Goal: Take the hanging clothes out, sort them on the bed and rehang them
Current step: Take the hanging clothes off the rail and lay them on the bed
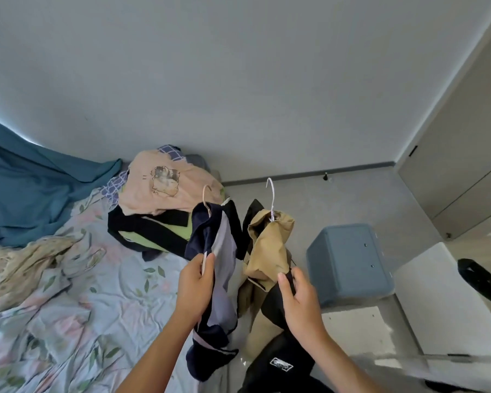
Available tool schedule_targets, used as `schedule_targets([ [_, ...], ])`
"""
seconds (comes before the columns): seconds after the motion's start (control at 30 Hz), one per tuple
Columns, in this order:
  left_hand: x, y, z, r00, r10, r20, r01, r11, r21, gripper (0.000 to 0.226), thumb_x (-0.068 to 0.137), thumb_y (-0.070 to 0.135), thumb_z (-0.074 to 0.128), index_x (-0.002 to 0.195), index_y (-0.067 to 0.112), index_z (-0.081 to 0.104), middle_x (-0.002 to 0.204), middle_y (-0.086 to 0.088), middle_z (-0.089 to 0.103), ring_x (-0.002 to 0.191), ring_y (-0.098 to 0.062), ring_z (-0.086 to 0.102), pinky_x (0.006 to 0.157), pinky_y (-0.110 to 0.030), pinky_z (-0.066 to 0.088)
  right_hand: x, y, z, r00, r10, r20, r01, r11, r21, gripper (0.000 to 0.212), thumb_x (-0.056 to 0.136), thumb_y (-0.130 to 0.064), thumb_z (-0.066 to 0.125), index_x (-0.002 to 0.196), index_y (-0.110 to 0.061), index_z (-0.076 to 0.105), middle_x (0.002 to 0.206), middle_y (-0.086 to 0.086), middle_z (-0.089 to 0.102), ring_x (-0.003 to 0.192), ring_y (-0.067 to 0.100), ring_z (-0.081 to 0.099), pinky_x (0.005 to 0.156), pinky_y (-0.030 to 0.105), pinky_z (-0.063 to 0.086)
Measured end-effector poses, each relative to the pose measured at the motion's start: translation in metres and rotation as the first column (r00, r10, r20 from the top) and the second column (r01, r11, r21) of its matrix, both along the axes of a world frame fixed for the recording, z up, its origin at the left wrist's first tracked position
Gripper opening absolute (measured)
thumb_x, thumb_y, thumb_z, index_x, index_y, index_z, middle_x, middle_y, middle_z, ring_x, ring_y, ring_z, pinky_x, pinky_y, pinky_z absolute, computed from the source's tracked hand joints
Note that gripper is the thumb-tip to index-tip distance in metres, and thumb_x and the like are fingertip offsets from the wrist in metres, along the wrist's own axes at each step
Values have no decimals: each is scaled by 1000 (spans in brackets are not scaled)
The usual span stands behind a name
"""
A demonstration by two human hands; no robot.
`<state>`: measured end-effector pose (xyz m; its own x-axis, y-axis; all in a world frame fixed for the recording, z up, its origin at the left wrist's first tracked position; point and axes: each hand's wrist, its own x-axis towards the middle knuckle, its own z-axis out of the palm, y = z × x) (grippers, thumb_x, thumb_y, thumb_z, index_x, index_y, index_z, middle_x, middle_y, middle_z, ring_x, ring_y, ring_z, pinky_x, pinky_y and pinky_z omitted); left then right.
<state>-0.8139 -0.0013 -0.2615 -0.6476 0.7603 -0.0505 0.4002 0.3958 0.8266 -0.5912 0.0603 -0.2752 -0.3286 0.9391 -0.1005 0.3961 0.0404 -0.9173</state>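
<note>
Both hands grip 2 hung garments: left hand (pixel 194 285) navy garment (pixel 210 251), right hand (pixel 301 302) tan garment (pixel 268 245).

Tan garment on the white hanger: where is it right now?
Head view, right of centre: the tan garment hangs on the white hanger, held by the right hand, between the navy garment and the grey-blue box.

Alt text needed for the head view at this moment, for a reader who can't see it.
Two bare hands each hold up a garment on a hanger beside a bed: the left hand grips a navy and lavender garment, the right hand a tan garment. A pile of clothes lies on the floral bedsheet; a blue-grey bin stands on the floor.
</note>
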Motion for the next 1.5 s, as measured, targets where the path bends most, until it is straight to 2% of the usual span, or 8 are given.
schedule_targets([
  [0.4, -76, 130, 7, 997, 80, -16, -79, 995, 54, 49, 109, 32, 52, 68, 17, 31, 59, 11, 29, 57, -10, 30, 57, -34, 28, -85, 168, 9, 994, 105, -18, -104, 992, 71, 25, 108, -33, 51, 87, -18, 49, 66, -7, 46, 60, 9, 45, 57, 21, 38],
  [0.53, -118, 182, 0, 997, 73, 13, -74, 994, 84, 49, 109, 34, 52, 68, 17, 31, 58, 9, 29, 56, -8, 29, 55, -27, 26, -130, 229, 3, 995, 97, -18, -94, 991, 100, 30, 108, -34, 51, 84, -17, 46, 60, -11, 39, 56, 8, 36, 55, 21, 33],
  [0.73, -186, 261, 1, 1000, 24, -3, -24, 994, 104, 49, 109, 35, 51, 68, 20, 29, 58, 9, 28, 56, -8, 29, 57, -37, 28, -198, 312, 15, 997, 75, 17, -77, 987, 144, 30, 107, -40, 49, 84, -21, 49, 61, -4, 44, 54, 8, 42, 53, 30, 38],
  [1.03, -271, 342, 14, 999, 14, -52, -7, 992, 127, 48, 110, 35, 49, 69, 20, 30, 60, 7, 28, 56, -10, 30, 55, -28, 25, -299, 391, 36, 992, 115, -48, -109, 987, 116, 28, 107, -32, 52, 85, -16, 52, 63, 6, 48, 54, 17, 43, 53, 35, 38],
  [1.1, -287, 356, 12, 997, 41, -71, -33, 992, 118, 48, 110, 35, 49, 69, 21, 30, 60, 6, 29, 57, -10, 30, 57, -31, 25, -319, 410, 35, 988, 145, -56, -139, 985, 103, 28, 108, -32, 51, 86, -14, 53, 65, 12, 50, 55, 18, 44, 55, 38, 40],
  [1.27, -331, 391, 5, 985, 146, -92, -138, 986, 90, 48, 110, 33, 50, 69, 21, 30, 59, 9, 31, 57, -8, 32, 57, -29, 27, -371, 465, 24, 971, 227, -77, -222, 972, 71, 26, 108, -32, 51, 88, -16, 52, 68, -7, 52, 61, 11, 49, 59, 27, 41],
  [1.4, -367, 419, 3, 959, 266, -95, -263, 964, 41, 48, 110, 35, 51, 69, 14, 35, 59, 7, 33, 57, -8, 33, 58, -36, 32, -416, 511, 18, 947, 315, -67, -313, 949, 34, 26, 108, -34, 50, 89, -16, 51, 72, -1, 53, 70, 16, 53, 66, 36, 46],
  [1.5, -388, 434, 2, 938, 337, -79, -335, 942, 27, 49, 110, 34, 52, 71, 8, 36, 59, 6, 34, 57, -9, 33, 59, -39, 34, -447, 537, 13, 926, 375, -49, -374, 927, 35, 27, 108, -39, 49, 83, -29, 44, 70, -11, 51, 65, 14, 49, 64, 39, 43],
])
